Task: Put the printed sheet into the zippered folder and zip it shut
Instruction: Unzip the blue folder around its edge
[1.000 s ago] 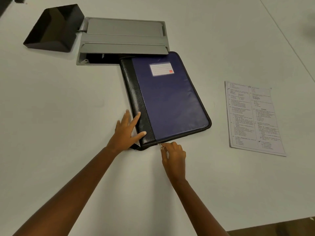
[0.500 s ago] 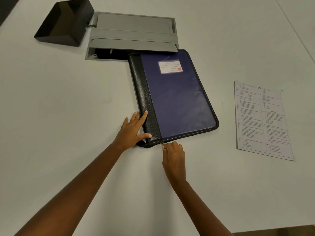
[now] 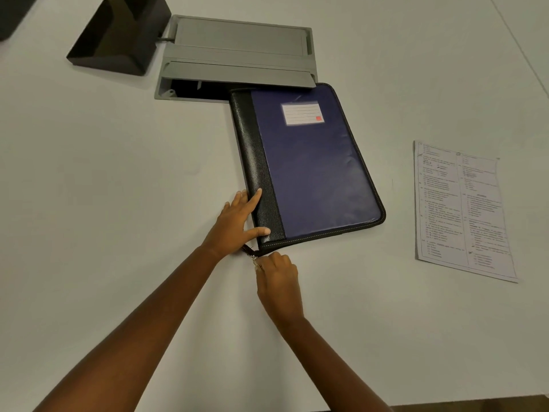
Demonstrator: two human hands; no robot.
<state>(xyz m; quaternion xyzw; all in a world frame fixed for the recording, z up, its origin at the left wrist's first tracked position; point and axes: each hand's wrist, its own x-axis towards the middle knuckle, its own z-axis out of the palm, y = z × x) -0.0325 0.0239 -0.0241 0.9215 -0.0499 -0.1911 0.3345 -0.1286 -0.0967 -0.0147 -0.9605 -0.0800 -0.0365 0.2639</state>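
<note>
Broadly, item one: white table (image 3: 89, 179), bare to the left and along the near side of the arms, its near edge showing at lower right. Item two: folder (image 3: 312, 171), blue cover with black spine strip, lying closed and flat at centre, skewed so the spine runs toward the near left; its far corner overlaps the dark opening of a grey cable hatch (image 3: 237, 52) set in the tabletop. Item three: black tray (image 3: 118, 34) at far left, beside the hatch, apart from the folder. Item four: sheet (image 3: 463, 209), printed, flat on the table to the right of the folder, well apart from it, with clear surface between. Item five: left hand (image 3: 237, 221), fingers spread wide, thumb and forefinger pressed on the spine at the near corner. Item six: right hand (image 3: 277, 278), just off the folder's near edge, fingers narrowed in a pinch on the zip pull (image 3: 254, 259) at that corner. Item seven: label (image 3: 302, 113), white, on the cover.
</note>
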